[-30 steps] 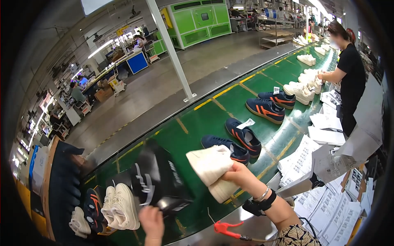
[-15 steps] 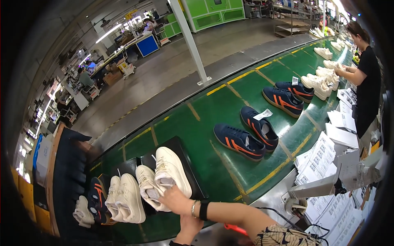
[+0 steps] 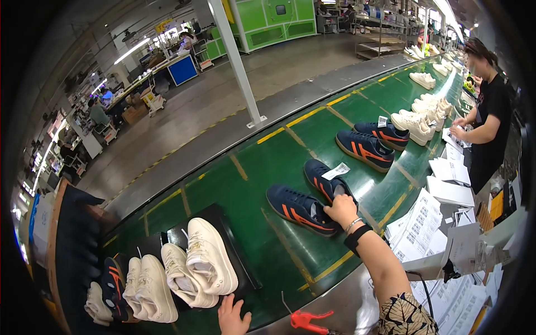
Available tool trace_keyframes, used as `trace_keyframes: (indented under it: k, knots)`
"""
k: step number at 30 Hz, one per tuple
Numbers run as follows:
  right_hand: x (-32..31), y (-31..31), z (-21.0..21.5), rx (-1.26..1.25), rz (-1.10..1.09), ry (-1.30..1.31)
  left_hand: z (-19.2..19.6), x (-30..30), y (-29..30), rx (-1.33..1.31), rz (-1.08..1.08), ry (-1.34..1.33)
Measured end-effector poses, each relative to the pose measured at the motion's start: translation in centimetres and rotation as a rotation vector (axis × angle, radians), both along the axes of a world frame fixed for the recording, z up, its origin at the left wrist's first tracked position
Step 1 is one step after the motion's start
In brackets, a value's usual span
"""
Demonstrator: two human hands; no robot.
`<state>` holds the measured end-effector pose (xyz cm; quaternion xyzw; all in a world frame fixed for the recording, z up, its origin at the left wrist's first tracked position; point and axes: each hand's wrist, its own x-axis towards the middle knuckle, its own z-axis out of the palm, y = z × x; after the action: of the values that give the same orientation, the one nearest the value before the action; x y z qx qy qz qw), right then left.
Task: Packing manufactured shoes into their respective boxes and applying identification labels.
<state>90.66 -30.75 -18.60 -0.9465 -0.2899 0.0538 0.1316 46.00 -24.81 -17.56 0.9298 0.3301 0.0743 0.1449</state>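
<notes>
Much green belt [image 3: 251,192] separates spread left fingers [image 3: 228,305] from right fingers [image 3: 341,202] touching navy shoe [image 3: 322,183], grip unclear.

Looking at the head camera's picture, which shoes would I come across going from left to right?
Far-left cream footwear → partly hidden navy-and-orange footwear → first cream pair → second cream pair → nearer navy-and-orange pair → farther navy-and-orange pair → cluster of cream shoes. Shoes farther off overlap this order, so I've left them out.
</notes>
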Motion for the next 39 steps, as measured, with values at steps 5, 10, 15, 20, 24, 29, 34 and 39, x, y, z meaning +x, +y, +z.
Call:
trace_keyframes:
  k: [5,10,15,20,24,29,34,39]
  knots:
    - [2.0,1.1,-0.3,-0.268,0.09,0.169,-0.5,0.0,-0.5,0.03,-0.018,-0.053]
    - [0.4,1.1,-2.0,-0.171,0.22,-0.042,-0.6,0.2,-0.8,0.026,-0.019,-0.057]
    - [-2.4,-1.8,-2.0,0.043,0.205,-0.149,-0.2,0.1,-0.9,0.053,-0.008,-0.026]
    - [-4.9,-3.6,-1.0,0.094,0.191,-0.204,0.0,0.5,-1.1,0.072,0.004,-0.001]
    - [-5.1,-4.0,-1.3,0.133,0.229,-0.208,-0.6,0.8,-1.0,0.074,0.01,0.01]
    - [-4.8,-3.3,-2.1,0.128,0.217,-0.222,-0.9,0.2,-1.4,0.065,0.05,0.05]
    - [-3.8,-3.4,-2.7,0.156,0.165,-0.143,-0.7,0.2,-1.6,0.058,0.065,0.068]
    - [-3.4,-4.0,-2.1,0.115,0.138,-0.024,-0.7,-0.1,-1.4,0.072,0.058,0.041]
